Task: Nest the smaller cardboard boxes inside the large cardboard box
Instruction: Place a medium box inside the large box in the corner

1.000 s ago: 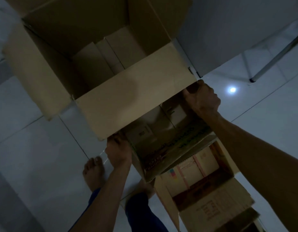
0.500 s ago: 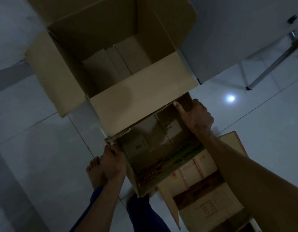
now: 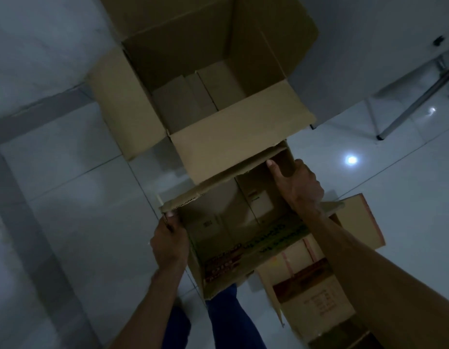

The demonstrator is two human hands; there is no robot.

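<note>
Looking down from the head view, the left hand (image 3: 169, 241) and right hand (image 3: 300, 183) each grip an opposite rim of a smaller printed box (image 3: 233, 238), fingers curled over its edges, held just before the large box (image 3: 193, 102). That large box looks empty, so nesting seems barely begun; another box (image 3: 316, 290) waits on the floor (image 3: 67, 210).

Both hands have drawn the smaller box (image 3: 233, 222) back from under the large box's (image 3: 205, 96) near flap; the right hand's (image 3: 300, 182) thumb now lies inside its rim.
</note>
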